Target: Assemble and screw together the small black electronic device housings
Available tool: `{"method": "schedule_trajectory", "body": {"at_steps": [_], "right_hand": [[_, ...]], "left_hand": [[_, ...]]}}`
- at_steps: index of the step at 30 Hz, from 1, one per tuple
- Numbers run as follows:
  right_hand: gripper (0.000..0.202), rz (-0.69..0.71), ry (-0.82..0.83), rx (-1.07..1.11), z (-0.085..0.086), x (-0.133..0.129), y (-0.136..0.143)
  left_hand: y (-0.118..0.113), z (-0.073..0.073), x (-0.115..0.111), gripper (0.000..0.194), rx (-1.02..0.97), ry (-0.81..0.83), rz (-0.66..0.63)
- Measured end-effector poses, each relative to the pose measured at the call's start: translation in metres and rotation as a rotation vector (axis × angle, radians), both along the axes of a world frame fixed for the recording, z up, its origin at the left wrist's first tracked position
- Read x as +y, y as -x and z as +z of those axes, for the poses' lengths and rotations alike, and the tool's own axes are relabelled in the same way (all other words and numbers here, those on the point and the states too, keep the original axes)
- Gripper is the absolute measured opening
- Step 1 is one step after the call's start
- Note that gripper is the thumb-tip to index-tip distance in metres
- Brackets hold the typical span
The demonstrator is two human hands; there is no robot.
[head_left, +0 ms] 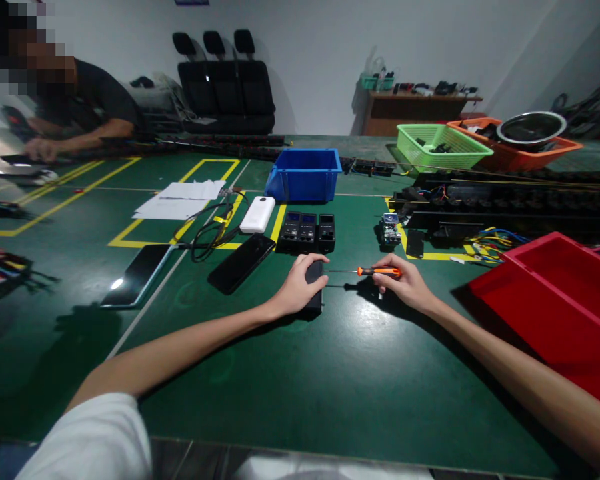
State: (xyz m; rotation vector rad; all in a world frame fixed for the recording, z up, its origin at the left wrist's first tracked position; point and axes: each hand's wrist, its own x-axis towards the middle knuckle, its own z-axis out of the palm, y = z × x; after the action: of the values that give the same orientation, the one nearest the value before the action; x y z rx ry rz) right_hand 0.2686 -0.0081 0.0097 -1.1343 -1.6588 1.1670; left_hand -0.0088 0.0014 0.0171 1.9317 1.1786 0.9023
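Observation:
My left hand (300,283) is closed around a small black box (314,305) that rests on the green table. In my right hand (403,283) is an orange and black screwdriver (380,272), held level by its handle. Its thin shaft points left, and the tip is at or very near the box's right side; I cannot tell if it touches. Just beyond the box stand several black modules with small screens (306,230). A small bare circuit assembly (391,229) sits farther right, beside a flat black plate (415,244).
Two phones (242,263) and a white power bank (257,214) lie left, near a black cable (200,247) and papers (180,199). A blue bin (307,175) stands behind. To the right are a red bin (545,313) and loose wires (490,241). Another person (100,100) works at far left.

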Motion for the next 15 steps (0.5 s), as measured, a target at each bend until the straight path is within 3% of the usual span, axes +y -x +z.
{"method": "schedule_trajectory", "body": {"at_steps": [15], "right_hand": [[0.03, 0.024, 0.082, -0.029, 0.0023, 0.0005, 0.0027]], "left_hand": [[-0.0005, 0.0023, -0.0006, 0.031, 0.002, 0.009, 0.007]]}}
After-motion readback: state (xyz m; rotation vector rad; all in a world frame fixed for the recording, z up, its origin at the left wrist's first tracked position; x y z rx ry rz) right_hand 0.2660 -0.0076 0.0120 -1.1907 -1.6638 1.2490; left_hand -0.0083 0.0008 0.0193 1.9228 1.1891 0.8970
